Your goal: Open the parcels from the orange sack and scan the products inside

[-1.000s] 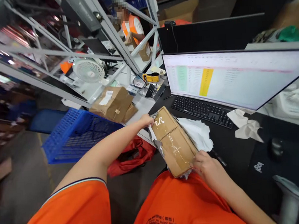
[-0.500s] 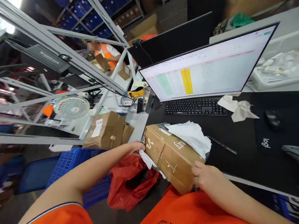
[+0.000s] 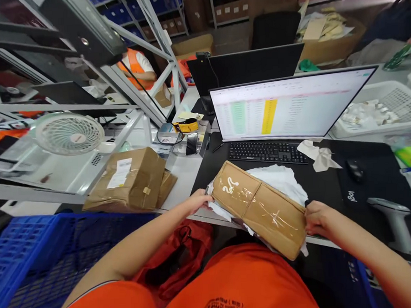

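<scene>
A brown cardboard box (image 3: 260, 201), taped and marked in white, is tilted over the desk's front edge between my hands. Torn white wrapping (image 3: 283, 179) sticks out behind it and along its lower left side. My left hand (image 3: 200, 200) is closed at the box's left end, where the wrapping's edge bunches; whether the fingers pinch box, wrapping or both is unclear. At the other end, my right hand (image 3: 316, 218) is closed on the right edge, its fingertips partly hidden. Behind the box lie a black keyboard (image 3: 268, 153) and a crumpled white paper (image 3: 319, 156).
A monitor (image 3: 289, 109) stands behind the keyboard. On the right are a mouse (image 3: 355, 170), a barcode scanner (image 3: 394, 219) and a white basket (image 3: 397, 100). To the left are a taped carton (image 3: 130, 179), a fan (image 3: 70, 134) and a blue crate (image 3: 34, 257). A co-worker (image 3: 137, 67) is beyond the frame.
The box has moved right in view and turned, showing its marked face more fully. Both hands moved with it. The head view has shifted; the pen beside the box is no longer visible.
</scene>
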`<state>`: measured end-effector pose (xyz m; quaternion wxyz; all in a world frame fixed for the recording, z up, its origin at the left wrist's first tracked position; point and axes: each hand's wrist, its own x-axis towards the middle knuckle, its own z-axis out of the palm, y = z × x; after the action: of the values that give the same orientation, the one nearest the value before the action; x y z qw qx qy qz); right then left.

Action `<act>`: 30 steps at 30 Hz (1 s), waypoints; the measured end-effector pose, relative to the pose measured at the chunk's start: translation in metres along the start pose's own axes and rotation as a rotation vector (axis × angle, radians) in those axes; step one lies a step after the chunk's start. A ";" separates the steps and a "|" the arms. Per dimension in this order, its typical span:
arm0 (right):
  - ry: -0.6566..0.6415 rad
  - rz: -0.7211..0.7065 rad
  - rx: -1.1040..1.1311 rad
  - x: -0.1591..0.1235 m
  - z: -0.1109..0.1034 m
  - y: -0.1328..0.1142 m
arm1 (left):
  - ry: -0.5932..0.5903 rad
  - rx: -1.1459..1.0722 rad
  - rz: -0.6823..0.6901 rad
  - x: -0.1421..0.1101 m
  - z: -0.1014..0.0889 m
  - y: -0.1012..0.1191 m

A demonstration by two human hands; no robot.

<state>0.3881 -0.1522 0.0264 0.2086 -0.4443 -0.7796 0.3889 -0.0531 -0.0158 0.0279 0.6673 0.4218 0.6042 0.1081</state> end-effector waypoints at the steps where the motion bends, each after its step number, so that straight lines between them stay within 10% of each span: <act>1: -0.022 0.026 -0.028 0.001 -0.003 -0.002 | -0.025 -0.021 0.022 0.003 -0.001 -0.002; 9: -0.091 0.300 -0.078 0.007 -0.017 -0.027 | -0.134 -0.161 0.140 0.024 0.006 -0.022; 21: -0.064 0.493 -0.303 0.019 -0.017 -0.042 | 0.294 0.130 0.348 0.024 -0.002 -0.012; 30: -0.156 0.579 -0.349 0.026 -0.021 -0.050 | 0.251 -0.067 0.339 0.029 0.000 -0.019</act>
<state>0.3617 -0.1362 0.0780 -0.0496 -0.6452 -0.6893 0.3256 -0.0532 -0.0083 -0.0065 0.5729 0.4782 0.5989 0.2905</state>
